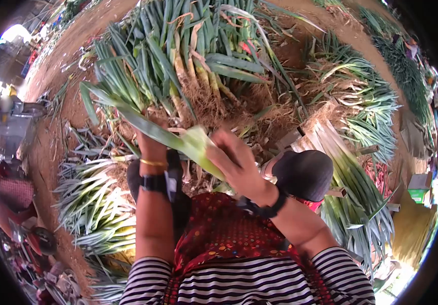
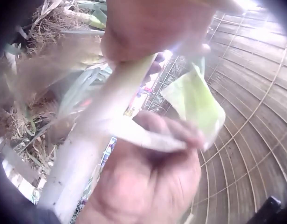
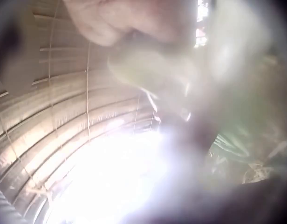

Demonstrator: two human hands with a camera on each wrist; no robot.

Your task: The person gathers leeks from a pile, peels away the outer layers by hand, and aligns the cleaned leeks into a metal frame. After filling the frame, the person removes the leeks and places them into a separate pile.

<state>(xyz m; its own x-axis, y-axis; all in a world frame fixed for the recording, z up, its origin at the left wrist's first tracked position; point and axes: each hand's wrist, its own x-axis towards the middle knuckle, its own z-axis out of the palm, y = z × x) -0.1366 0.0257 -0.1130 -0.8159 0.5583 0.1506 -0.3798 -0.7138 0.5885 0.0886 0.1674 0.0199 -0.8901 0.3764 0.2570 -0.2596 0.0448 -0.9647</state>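
Note:
My left hand (image 2: 157, 28) grips a leek (image 2: 83, 144) around its stalk in the left wrist view; the pale shank slants down to the left. Below it, my right hand (image 2: 153, 172) pinches a peeled strip of leaf (image 2: 146, 137) that joins the stalk. A broad pale-green leaf piece (image 2: 197, 105) hangs beside those fingers. In the head view the leek's green top (image 1: 150, 127) crosses in front of my left hand (image 1: 153, 145), covering part of it. My right hand (image 1: 239, 170) is to its right, by the pale leaf. The right wrist view is heavily blurred.
Leeks with roots (image 1: 204, 81) are piled ahead. More leek bundles lie to the left (image 1: 102, 203) and right (image 1: 366, 101). A cleaned bundle (image 1: 348, 173) is near the right knee. Brown earth ground (image 1: 56, 127) runs along the left, with parked motorbikes (image 1: 21, 218) beyond.

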